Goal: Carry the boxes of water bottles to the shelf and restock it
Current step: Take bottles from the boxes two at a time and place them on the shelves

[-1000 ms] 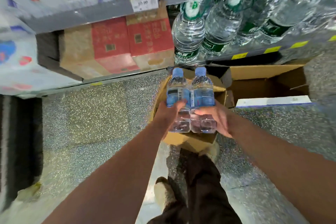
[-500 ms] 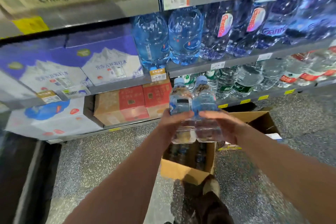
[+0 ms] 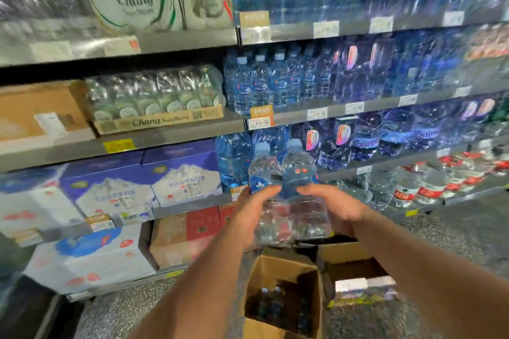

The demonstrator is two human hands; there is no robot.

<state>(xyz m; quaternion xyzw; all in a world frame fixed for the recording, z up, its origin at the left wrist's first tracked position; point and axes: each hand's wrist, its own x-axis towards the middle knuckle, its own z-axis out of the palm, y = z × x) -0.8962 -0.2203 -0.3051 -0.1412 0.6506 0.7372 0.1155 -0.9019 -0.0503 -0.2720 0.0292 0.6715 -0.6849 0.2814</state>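
- Clear plastic with pale blue caps: two small water bottles (image 3: 298, 170) stood upright and touching side by side, held up in the air between both hands.
- The left hand (image 3: 253, 212) was clamped on the left bottle of the pair, with its thumb across the front below the blue label and its fingers curled round the side.
- The right hand (image 3: 333, 209) was clamped on the right bottle in the same way, with its thumb on the front and its fingers wrapped behind.
- The pair was in front of the grey metal shelving (image 3: 179, 136), with the caps level with a row of large blue-tinted bottles (image 3: 234, 158).
- Below the hands an open brown cardboard box (image 3: 283, 270) stood on the speckled grey floor (image 3: 454, 234), with more bottles dimly visible inside.
- Just right of it stood a second open cardboard box (image 3: 355, 259), too blurred to tell what it held.
- Left of the held pair were purple cartons printed with a white mountain (image 3: 181, 176); under them were red and brown cartons (image 3: 187, 237).
- One shelf above stood a row of small blue bottles with pale caps (image 3: 275, 82), with an orange price tag (image 3: 257, 111) on the shelf edge.
- Left of that row sat a cardboard tray of shrink-wrapped clear bottles marked "Chang" (image 3: 157, 102).
- Low on the right stood clear bottles with red labels (image 3: 429, 187).
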